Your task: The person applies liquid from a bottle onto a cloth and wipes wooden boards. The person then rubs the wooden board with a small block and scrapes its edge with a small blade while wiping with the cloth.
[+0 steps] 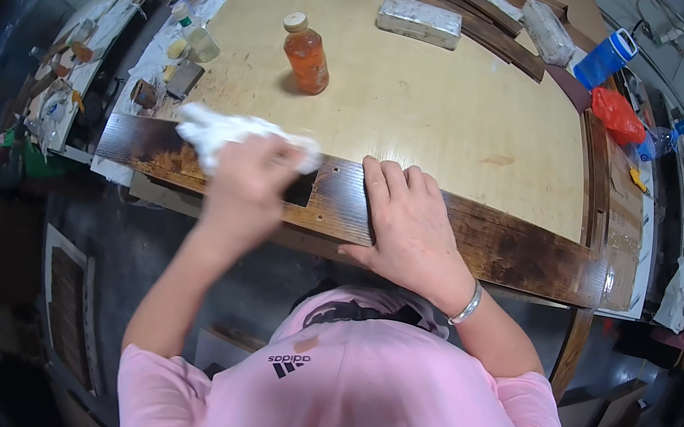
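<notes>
My left hand (249, 179) is closed on a white cloth (231, 135), which is smeared by motion over the left part of a long brown wooden plank (520, 249). Just right of that hand, a dark rectangular cutout shows in the plank. My right hand (410, 223) lies flat across the plank's middle, fingers stretched toward the far edge and holding nothing. A silvery bracelet circles that wrist. The plank runs along the near edge of a pale board worktop (443, 114). Beyond my left hand stands a capped bottle of orange-red liquid (306, 56).
White-wrapped blocks (419, 21) and dark wooden strips (465, 21) lie at the far edge. At the far right are a blue bottle (606, 58) and a red plastic bag (618, 117). A grey block (184, 80) and several bottles line the left edge.
</notes>
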A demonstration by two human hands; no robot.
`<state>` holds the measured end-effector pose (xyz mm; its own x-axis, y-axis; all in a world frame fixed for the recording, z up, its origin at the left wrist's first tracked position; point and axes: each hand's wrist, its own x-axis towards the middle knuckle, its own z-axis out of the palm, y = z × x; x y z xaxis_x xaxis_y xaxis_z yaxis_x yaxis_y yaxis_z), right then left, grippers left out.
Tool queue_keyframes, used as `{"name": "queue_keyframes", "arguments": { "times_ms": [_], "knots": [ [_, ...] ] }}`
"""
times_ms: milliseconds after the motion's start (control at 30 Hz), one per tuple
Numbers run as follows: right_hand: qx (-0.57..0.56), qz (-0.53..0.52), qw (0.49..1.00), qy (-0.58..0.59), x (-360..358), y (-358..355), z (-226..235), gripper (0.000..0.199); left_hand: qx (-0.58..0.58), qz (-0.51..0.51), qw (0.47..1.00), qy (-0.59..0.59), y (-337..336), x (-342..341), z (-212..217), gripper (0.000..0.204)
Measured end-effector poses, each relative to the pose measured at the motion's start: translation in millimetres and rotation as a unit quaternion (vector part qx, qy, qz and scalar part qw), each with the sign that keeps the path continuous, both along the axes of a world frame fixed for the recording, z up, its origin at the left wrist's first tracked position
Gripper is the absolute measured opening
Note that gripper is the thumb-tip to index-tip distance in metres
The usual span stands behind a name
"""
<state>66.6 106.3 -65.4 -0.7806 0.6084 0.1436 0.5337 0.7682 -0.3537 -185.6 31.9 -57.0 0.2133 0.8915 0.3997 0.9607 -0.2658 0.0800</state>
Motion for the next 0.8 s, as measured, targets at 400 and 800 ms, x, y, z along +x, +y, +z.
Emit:
{"name": "queue_keyframes", "arguments": {
  "times_ms": [400, 800],
  "knots": [
    [-0.018, -0.001, 1.0, -0.01, -1, 1, 3, 0.102, 0.186, 0.239, 0.926, -0.226, -50, -134, 8, 0.021],
    [0.011, 0.001, 1.0, -0.017, -6, 0, 7, 0.1, 0.01, 0.062, 0.997, -0.038, -45, -106, -21, 0.026]
  ]
}}
